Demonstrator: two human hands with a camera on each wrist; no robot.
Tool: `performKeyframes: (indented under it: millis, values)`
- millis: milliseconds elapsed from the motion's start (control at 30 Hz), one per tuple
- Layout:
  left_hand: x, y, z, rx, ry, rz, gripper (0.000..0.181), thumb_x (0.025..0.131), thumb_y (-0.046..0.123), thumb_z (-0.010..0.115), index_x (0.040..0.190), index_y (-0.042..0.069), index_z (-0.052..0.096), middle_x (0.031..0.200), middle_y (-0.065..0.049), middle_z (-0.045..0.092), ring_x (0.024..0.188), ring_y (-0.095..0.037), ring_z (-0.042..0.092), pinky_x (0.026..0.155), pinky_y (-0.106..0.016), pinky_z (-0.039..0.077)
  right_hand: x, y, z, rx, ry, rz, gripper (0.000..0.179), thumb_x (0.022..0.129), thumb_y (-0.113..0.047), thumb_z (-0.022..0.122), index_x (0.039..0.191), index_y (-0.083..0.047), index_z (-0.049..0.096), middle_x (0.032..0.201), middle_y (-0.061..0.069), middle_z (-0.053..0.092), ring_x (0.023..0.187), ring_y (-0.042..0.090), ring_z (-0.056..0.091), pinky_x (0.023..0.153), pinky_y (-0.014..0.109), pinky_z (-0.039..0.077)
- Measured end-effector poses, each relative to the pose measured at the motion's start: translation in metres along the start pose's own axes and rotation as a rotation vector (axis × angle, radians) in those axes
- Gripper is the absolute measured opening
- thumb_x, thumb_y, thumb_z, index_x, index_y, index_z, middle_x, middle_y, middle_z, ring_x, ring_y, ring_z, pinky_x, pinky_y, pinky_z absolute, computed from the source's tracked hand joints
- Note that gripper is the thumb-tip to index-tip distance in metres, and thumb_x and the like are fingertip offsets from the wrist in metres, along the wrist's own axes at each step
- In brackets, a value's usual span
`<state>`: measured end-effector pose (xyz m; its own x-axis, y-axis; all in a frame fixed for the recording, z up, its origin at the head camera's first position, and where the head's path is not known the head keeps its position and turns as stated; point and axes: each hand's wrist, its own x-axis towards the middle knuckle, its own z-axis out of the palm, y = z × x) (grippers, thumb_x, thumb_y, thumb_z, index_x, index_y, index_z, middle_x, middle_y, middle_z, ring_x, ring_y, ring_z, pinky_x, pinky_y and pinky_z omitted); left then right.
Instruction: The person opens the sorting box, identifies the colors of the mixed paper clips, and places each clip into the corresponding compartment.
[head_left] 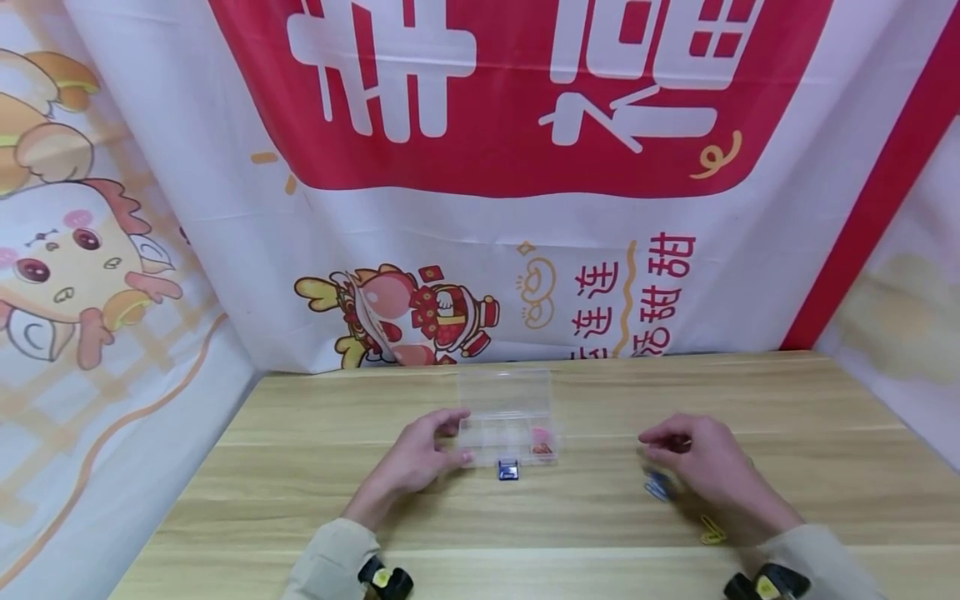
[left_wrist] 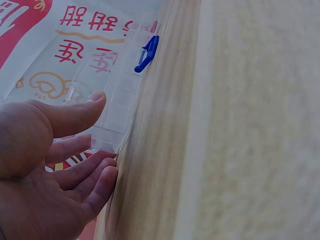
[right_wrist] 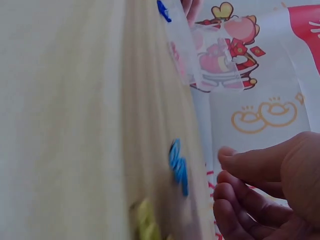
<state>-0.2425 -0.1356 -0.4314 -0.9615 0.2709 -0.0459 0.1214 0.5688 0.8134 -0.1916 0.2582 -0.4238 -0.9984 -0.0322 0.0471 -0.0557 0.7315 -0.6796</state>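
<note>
A clear plastic compartment box (head_left: 483,457) stands with its transparent lid (head_left: 504,392) raised at the back. Small pink pieces (head_left: 542,435) and reddish ones (head_left: 542,449) lie in its right-hand compartments. At its front edge is a dark blue clasp-like piece (left_wrist: 147,54). My left hand (head_left: 420,450) holds the box's left end, thumb at the front and fingers behind. Over the table to the right, my right hand (head_left: 705,458) has bent fingers, thumb close to the index fingertip; nothing shows between them. Blue paper clips (head_left: 657,485) lie just below that hand.
Yellow paper clips (head_left: 712,530) rest nearer to me, beside the right forearm. The wood-grain table (head_left: 570,533) ends at a printed cloth backdrop (head_left: 420,233). Cloth also hangs along the left and right sides. Each wrist wears a black strapped device.
</note>
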Motion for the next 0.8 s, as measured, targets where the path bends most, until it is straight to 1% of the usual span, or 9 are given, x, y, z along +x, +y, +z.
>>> performKeyframes:
  millis: [100, 167, 333, 533, 633, 667, 800]
  values:
    - [0.000, 0.000, 0.000, -0.004, -0.003, 0.002, 0.065, 0.089, 0.015, 0.085, 0.148, 0.012, 0.060, 0.142, -0.011, 0.065, 0.133, -0.031, 0.061, 0.111, -0.051, 0.056, -0.005, 0.008, -0.004, -0.030, -0.053, -0.005, 0.016, 0.093, -0.014, 0.081, 0.109, -0.015, 0.082, 0.102, -0.001, 0.077, 0.091, 0.014, 0.065, 0.073, 0.021, 0.054]
    - [0.001, 0.000, 0.000, -0.004, -0.004, 0.003, 0.064, 0.089, 0.016, 0.085, 0.148, 0.013, 0.060, 0.142, -0.011, 0.065, 0.133, -0.031, 0.060, 0.112, -0.052, 0.054, -0.007, 0.012, -0.005, -0.048, -0.073, -0.013, 0.016, 0.092, -0.013, 0.082, 0.108, -0.016, 0.083, 0.100, -0.002, 0.077, 0.089, 0.013, 0.064, 0.071, 0.020, 0.053]
    - [0.000, 0.002, -0.001, 0.001, -0.004, 0.004, 0.065, 0.089, 0.016, 0.085, 0.149, 0.013, 0.060, 0.143, -0.011, 0.065, 0.134, -0.031, 0.060, 0.113, -0.053, 0.053, -0.008, 0.016, -0.005, -0.072, -0.083, -0.031, 0.014, 0.091, -0.012, 0.083, 0.104, -0.016, 0.083, 0.093, -0.003, 0.075, 0.083, 0.011, 0.062, 0.067, 0.021, 0.051]
    - [0.000, 0.002, -0.003, 0.005, -0.007, 0.006, 0.064, 0.090, 0.016, 0.084, 0.149, 0.012, 0.060, 0.142, -0.011, 0.065, 0.134, -0.031, 0.060, 0.114, -0.054, 0.052, -0.003, 0.015, -0.003, -0.118, -0.061, -0.013, 0.009, 0.091, -0.012, 0.082, 0.097, -0.019, 0.083, 0.094, -0.003, 0.075, 0.083, 0.013, 0.061, 0.068, 0.022, 0.051]
    - [0.000, 0.001, -0.002, 0.003, -0.009, 0.004, 0.063, 0.091, 0.016, 0.084, 0.149, 0.012, 0.060, 0.142, -0.012, 0.065, 0.133, -0.031, 0.060, 0.114, -0.054, 0.052, -0.002, 0.015, -0.002, -0.128, -0.058, -0.007, 0.007, 0.091, -0.013, 0.082, 0.095, -0.019, 0.082, 0.091, -0.003, 0.073, 0.082, 0.013, 0.060, 0.068, 0.023, 0.050]
    - [0.000, 0.001, -0.002, 0.002, -0.008, 0.002, 0.064, 0.090, 0.016, 0.084, 0.149, 0.013, 0.060, 0.142, -0.011, 0.065, 0.133, -0.031, 0.060, 0.113, -0.053, 0.053, -0.002, 0.015, -0.002, -0.130, -0.064, -0.008, 0.005, 0.091, -0.014, 0.082, 0.095, -0.017, 0.082, 0.090, -0.003, 0.073, 0.082, 0.013, 0.060, 0.068, 0.023, 0.050]
    - [0.000, -0.001, -0.001, -0.005, -0.009, 0.002, 0.065, 0.090, 0.015, 0.085, 0.149, 0.012, 0.059, 0.141, -0.012, 0.064, 0.132, -0.030, 0.060, 0.109, -0.049, 0.057, 0.001, 0.013, -0.001, -0.125, -0.119, 0.045, 0.003, 0.094, -0.015, 0.080, 0.097, -0.013, 0.079, 0.090, -0.001, 0.070, 0.082, 0.016, 0.058, 0.070, 0.025, 0.049]
